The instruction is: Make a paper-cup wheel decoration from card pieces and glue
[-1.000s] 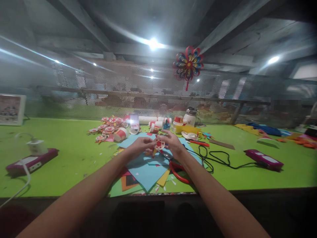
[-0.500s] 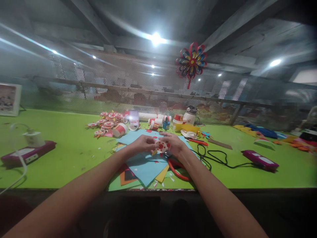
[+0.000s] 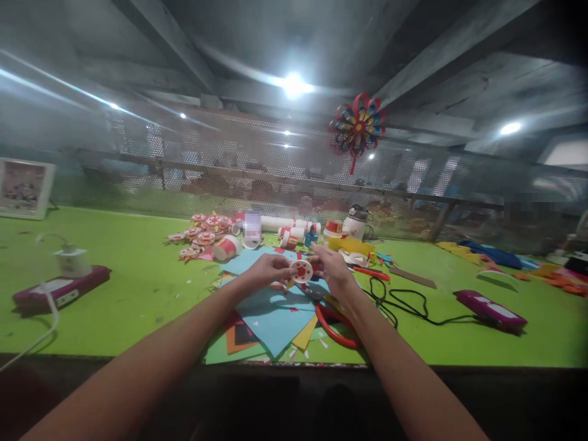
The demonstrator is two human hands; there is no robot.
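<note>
A small paper turtle, with a round white shell with red spots and red and yellow bits at its rim, is held up between my two hands. My left hand pinches its left edge between thumb and fingers. On the other side, the fingers of my right hand are bent against its right edge and partly hide it. Blue paper sheets lie below. Red-handled scissors rest under my right forearm, partly covered.
Similar spotted turtles are piled at the back left. Paper cups, a small blue bottle and a white flask stand behind the hands. A black cord runs to a purple power strip. Another purple strip lies left.
The turtle's spotted face now shows more fully, and my right fingers have shifted along its right side. The whole view has tilted slightly, moving the scene down and right.
</note>
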